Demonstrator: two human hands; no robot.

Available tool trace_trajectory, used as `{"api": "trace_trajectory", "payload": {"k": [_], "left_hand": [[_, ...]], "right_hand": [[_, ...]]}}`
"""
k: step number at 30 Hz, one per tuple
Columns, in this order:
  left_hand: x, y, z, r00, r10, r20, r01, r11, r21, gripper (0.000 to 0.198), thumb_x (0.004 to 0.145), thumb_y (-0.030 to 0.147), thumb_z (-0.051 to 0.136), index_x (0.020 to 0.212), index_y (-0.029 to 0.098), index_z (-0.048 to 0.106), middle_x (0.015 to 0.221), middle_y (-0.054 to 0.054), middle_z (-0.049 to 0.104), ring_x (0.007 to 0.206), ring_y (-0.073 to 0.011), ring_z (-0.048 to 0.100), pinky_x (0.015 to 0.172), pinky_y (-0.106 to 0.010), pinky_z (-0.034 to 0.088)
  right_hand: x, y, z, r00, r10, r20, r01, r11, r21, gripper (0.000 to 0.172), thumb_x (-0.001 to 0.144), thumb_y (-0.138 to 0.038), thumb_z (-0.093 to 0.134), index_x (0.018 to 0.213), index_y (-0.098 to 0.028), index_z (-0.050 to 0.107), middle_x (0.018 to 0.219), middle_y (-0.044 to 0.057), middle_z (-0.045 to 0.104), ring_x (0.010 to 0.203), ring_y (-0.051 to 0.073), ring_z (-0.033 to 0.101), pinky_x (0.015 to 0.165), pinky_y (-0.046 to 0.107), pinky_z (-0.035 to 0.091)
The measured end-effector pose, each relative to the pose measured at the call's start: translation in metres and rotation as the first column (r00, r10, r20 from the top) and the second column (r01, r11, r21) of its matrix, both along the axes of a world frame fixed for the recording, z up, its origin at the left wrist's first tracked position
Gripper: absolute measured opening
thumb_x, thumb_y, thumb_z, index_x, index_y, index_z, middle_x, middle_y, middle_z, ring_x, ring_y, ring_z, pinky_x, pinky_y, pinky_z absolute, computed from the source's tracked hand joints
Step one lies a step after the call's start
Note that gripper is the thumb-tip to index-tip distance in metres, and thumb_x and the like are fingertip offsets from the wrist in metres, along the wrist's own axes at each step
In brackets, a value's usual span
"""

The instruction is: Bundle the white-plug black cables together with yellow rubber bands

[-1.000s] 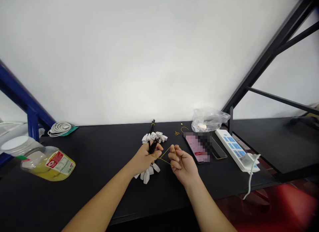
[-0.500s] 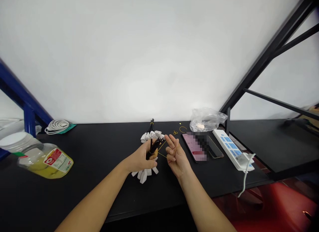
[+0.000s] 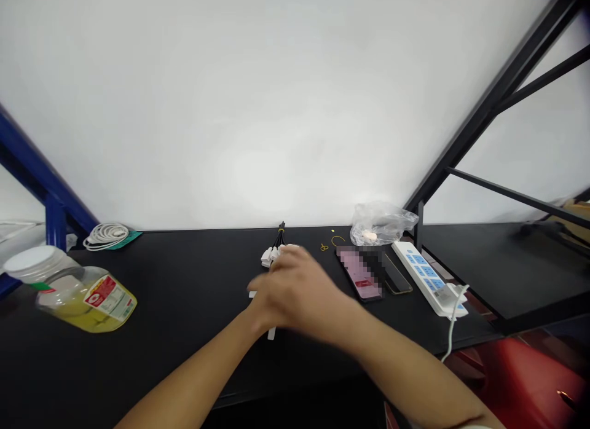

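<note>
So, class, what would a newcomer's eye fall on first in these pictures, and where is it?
First, at the middle of the black tabletop, the blurred right hand crosses in front of the left hand, hiding much of it. Next come the big see-through jar, partly yellow, at the left, and the bright red object at the lower right.

A workshop-like corner is seen here: corded white connectors (image 3: 267, 257) are bundled just beyond the fingers (image 3: 289, 260), a power strip (image 3: 426, 278) is laid to their right, and the black desk (image 3: 193, 275) is flanked by a blue frame (image 3: 56, 223) and a black frame (image 3: 486, 113).
</note>
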State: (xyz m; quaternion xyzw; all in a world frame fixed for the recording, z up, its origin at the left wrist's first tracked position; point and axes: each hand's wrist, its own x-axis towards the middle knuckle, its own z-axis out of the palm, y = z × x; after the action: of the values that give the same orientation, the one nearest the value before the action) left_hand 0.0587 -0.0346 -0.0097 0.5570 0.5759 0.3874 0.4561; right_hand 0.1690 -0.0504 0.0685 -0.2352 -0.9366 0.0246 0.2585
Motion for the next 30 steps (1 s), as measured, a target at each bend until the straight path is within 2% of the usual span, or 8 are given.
{"api": "trace_trajectory", "payload": {"k": [7, 10, 12, 15, 18, 21, 24, 30], "left_hand": [[-0.009, 0.011, -0.016, 0.987, -0.159, 0.022, 0.148, 0.956, 0.253, 0.031, 0.088, 0.049, 0.061, 0.095, 0.020, 0.056, 0.075, 0.002, 0.055, 0.067, -0.0153, 0.049, 0.065, -0.029, 0.042], [-0.013, 0.014, -0.017, 0.972, -0.213, 0.098, 0.190, 0.960, 0.206, 0.032, 0.088, 0.050, 0.059, 0.092, 0.018, 0.057, 0.069, 0.004, 0.050, 0.059, -0.0126, 0.045, 0.059, -0.027, 0.038], [-0.013, 0.014, -0.015, 0.957, -0.244, 0.160, 0.214, 0.960, 0.182, 0.032, 0.088, 0.049, 0.059, 0.091, 0.017, 0.059, 0.064, 0.005, 0.046, 0.055, -0.0111, 0.042, 0.055, -0.026, 0.036], [-0.012, 0.011, -0.012, 0.942, -0.251, 0.224, 0.225, 0.965, 0.134, 0.025, 0.082, 0.039, 0.063, 0.091, 0.016, 0.064, 0.061, 0.006, 0.043, 0.053, -0.0096, 0.039, 0.053, -0.025, 0.034], [-0.013, 0.010, -0.012, 0.931, -0.231, 0.281, 0.203, 0.971, 0.128, 0.024, 0.067, 0.021, 0.063, 0.090, 0.015, 0.066, 0.059, 0.007, 0.042, 0.052, -0.0081, 0.037, 0.052, -0.023, 0.030], [-0.016, 0.011, -0.014, 0.878, -0.290, 0.381, 0.255, 0.957, 0.141, 0.029, 0.060, 0.017, 0.059, 0.088, 0.015, 0.065, 0.057, 0.008, 0.040, 0.051, -0.0074, 0.035, 0.053, -0.023, 0.030], [-0.015, 0.010, -0.017, 0.799, -0.334, 0.500, 0.295, 0.942, 0.158, 0.021, 0.070, 0.028, 0.058, 0.088, 0.017, 0.059, 0.052, 0.010, 0.036, 0.047, -0.0079, 0.033, 0.055, -0.025, 0.035], [-0.001, -0.003, -0.016, 0.936, -0.285, 0.206, 0.218, 0.929, 0.299, 0.020, 0.089, 0.036, 0.057, 0.090, 0.020, 0.046, 0.074, 0.004, 0.046, 0.064, -0.0107, 0.045, 0.061, -0.026, 0.039]], "right_hand": [[-0.015, -0.040, -0.045, 0.917, 0.386, 0.103, -0.393, 0.917, 0.064, 0.025, 0.095, -0.024, 0.053, 0.073, -0.025, 0.065, 0.078, -0.001, 0.065, 0.076, 0.017, 0.059, 0.074, 0.032, 0.049], [0.024, -0.021, -0.053, 0.949, 0.225, -0.220, -0.254, 0.960, -0.115, 0.011, 0.093, -0.024, 0.057, 0.086, -0.026, 0.065, 0.071, -0.002, 0.064, 0.068, 0.016, 0.057, 0.069, 0.032, 0.046], [0.042, -0.010, -0.065, 0.767, -0.210, -0.606, -0.016, 0.939, -0.344, 0.008, 0.089, -0.021, 0.063, 0.082, -0.025, 0.064, 0.074, 0.000, 0.064, 0.069, 0.016, 0.057, 0.067, 0.031, 0.046], [0.041, -0.007, -0.091, 0.108, -0.697, -0.709, -0.213, 0.680, -0.702, 0.022, 0.081, -0.032, 0.072, 0.072, -0.023, 0.054, 0.055, -0.007, 0.046, 0.051, 0.011, 0.043, 0.059, 0.026, 0.045], [0.023, -0.019, -0.114, 0.243, -0.867, -0.436, -0.689, 0.162, -0.706, 0.038, 0.078, -0.041, 0.069, 0.061, -0.023, 0.040, 0.043, -0.012, 0.025, 0.039, 0.008, 0.024, 0.047, 0.025, 0.042], [0.017, -0.030, -0.115, 0.302, -0.838, -0.455, -0.840, -0.008, -0.543, 0.039, 0.077, -0.037, 0.067, 0.058, -0.022, 0.036, 0.040, -0.011, 0.027, 0.038, 0.007, 0.032, 0.058, 0.027, 0.050], [0.027, -0.027, -0.102, 0.186, -0.877, -0.443, -0.892, 0.038, -0.450, 0.029, 0.078, -0.030, 0.066, 0.061, -0.020, 0.044, 0.050, -0.007, 0.050, 0.045, 0.008, 0.044, 0.062, 0.028, 0.052], [0.037, 0.005, -0.087, 0.091, -0.815, -0.572, -0.666, 0.378, -0.643, 0.024, 0.070, -0.016, 0.076, 0.093, -0.022, 0.072, 0.113, 0.002, 0.075, 0.050, 0.004, 0.054, 0.059, 0.023, 0.053]]}}
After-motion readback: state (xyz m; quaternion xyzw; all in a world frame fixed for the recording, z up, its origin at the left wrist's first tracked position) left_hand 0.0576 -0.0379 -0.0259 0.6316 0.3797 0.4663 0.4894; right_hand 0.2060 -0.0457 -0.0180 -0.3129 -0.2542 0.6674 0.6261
